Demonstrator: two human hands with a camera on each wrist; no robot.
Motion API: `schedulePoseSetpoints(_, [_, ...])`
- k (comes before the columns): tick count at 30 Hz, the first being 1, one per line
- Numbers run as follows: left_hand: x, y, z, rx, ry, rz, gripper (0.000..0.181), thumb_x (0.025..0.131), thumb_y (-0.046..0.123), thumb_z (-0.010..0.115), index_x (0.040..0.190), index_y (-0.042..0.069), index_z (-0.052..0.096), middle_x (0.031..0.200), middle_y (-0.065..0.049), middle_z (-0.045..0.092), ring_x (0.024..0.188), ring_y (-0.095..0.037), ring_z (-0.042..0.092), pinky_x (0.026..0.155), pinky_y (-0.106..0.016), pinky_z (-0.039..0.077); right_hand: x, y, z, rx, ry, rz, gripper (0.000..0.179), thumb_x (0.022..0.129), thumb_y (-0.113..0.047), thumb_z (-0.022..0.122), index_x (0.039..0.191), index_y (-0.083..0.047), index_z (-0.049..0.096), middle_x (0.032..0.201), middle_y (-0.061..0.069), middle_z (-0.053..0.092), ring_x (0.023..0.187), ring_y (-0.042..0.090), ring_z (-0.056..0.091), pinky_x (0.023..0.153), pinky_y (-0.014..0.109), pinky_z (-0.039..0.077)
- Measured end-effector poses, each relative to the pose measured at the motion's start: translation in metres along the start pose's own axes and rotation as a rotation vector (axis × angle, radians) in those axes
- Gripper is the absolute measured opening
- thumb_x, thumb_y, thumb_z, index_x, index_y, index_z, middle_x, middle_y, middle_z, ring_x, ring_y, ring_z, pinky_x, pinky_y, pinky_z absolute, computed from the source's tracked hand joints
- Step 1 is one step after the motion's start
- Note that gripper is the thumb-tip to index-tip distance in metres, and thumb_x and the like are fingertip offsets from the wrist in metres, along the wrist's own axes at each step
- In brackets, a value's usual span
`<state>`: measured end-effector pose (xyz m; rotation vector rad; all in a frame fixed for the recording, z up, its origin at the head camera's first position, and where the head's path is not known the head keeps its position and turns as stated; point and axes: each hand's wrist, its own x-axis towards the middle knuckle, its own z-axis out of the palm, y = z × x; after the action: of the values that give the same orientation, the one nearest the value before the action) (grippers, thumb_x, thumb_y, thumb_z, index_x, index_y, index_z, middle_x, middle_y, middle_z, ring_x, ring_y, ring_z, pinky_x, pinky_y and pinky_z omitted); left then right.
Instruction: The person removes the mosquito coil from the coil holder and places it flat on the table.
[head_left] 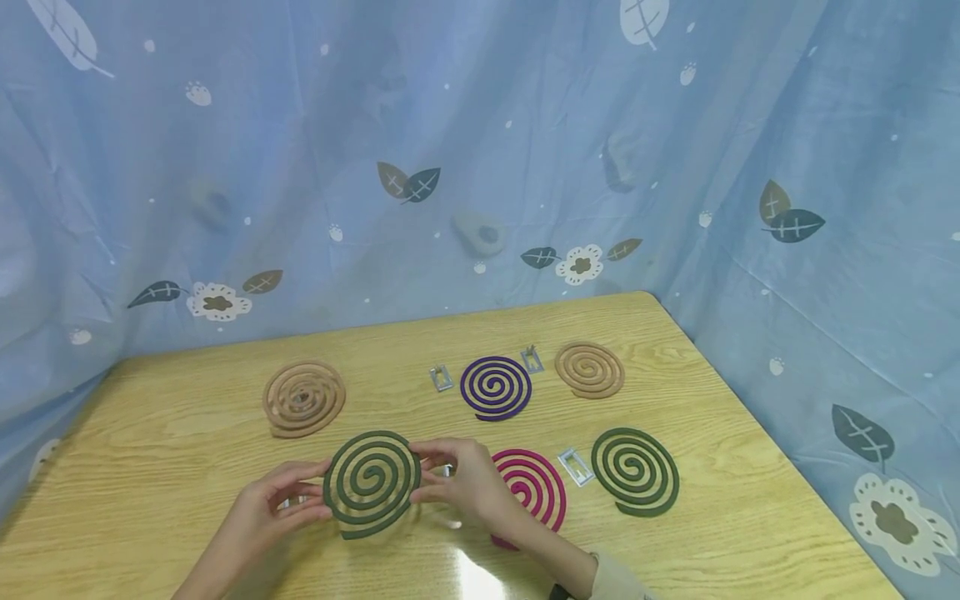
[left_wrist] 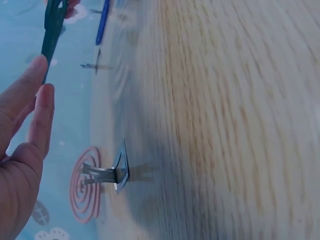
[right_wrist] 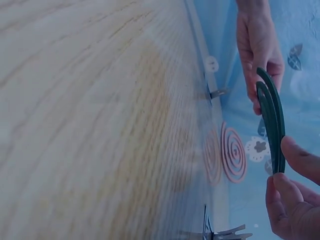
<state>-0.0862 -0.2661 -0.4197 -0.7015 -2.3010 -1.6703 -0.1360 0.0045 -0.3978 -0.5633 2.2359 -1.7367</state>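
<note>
Both hands hold a dark green mosquito coil (head_left: 372,472) by opposite edges, raised off the table. My left hand (head_left: 272,507) pinches its left edge between thumb and fingers, and my right hand (head_left: 467,479) pinches the right edge. Seen edge-on in the right wrist view, the coil (right_wrist: 272,122) shows its rings slightly spread. Below the left hand, a small metal coil stand (left_wrist: 121,175) sits on the table with its prongs up. Another metal stand (right_wrist: 209,231) is near the right hand, partly cut off by the frame's bottom edge.
A magenta coil (head_left: 520,492) lies partly behind the right forearm. Other coils are green (head_left: 633,467), purple (head_left: 495,385) and tan (head_left: 589,368); a left tan coil (head_left: 288,423) has metal at its centre. Several metal stands (head_left: 585,477) lie among them. A blue curtain (head_left: 480,150) borders the wooden table (head_left: 172,433).
</note>
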Motion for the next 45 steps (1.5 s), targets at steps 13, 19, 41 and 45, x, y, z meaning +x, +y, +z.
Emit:
schedulePoseSetpoints(13, [-0.007,0.003,-0.005,0.033,-0.092,-0.131,0.051,0.071,-0.009,0.076,0.117,-0.015,0.055,0.113,0.01,0.059,0.09,-0.004,0.063,0.077,-0.024,0.058,-0.001,-0.002,0.001,0.001,-0.052,0.018,0.054,0.063,0.006,0.083,0.114,0.003,0.067,0.1,0.006,0.062,0.083,0.011,0.065,0.069,0.014,0.055])
schedulePoseSetpoints(19, [-0.007,0.003,-0.008,0.063,-0.133,-0.152,0.052,0.072,-0.005,0.077,0.118,-0.014,0.054,0.115,0.013,0.057,0.091,-0.002,0.061,0.077,-0.024,0.058,0.001,0.0,0.001,-0.009,-0.083,0.014,0.054,0.064,0.01,0.082,0.115,0.005,0.065,0.102,0.009,0.063,0.084,0.014,0.066,0.071,0.014,0.056])
schedulePoseSetpoints(41, [0.001,-0.004,-0.009,0.226,-0.207,-0.151,0.058,0.069,0.004,0.081,0.117,-0.013,0.055,0.105,-0.026,0.058,0.09,0.003,0.059,0.073,-0.025,0.058,0.009,0.003,0.002,-0.212,-0.182,0.011,0.056,0.065,0.001,0.083,0.117,0.008,0.062,0.097,0.008,0.063,0.081,0.014,0.066,0.076,0.016,0.054])
schedulePoseSetpoints(45, [0.0,-0.004,-0.01,0.232,-0.212,-0.173,0.058,0.069,0.005,0.081,0.118,-0.013,0.055,0.106,-0.024,0.059,0.09,0.001,0.06,0.074,-0.024,0.058,0.01,0.002,0.005,-0.232,-0.195,0.019,0.058,0.065,0.002,0.083,0.118,0.007,0.062,0.097,0.007,0.063,0.08,0.011,0.064,0.074,0.015,0.053])
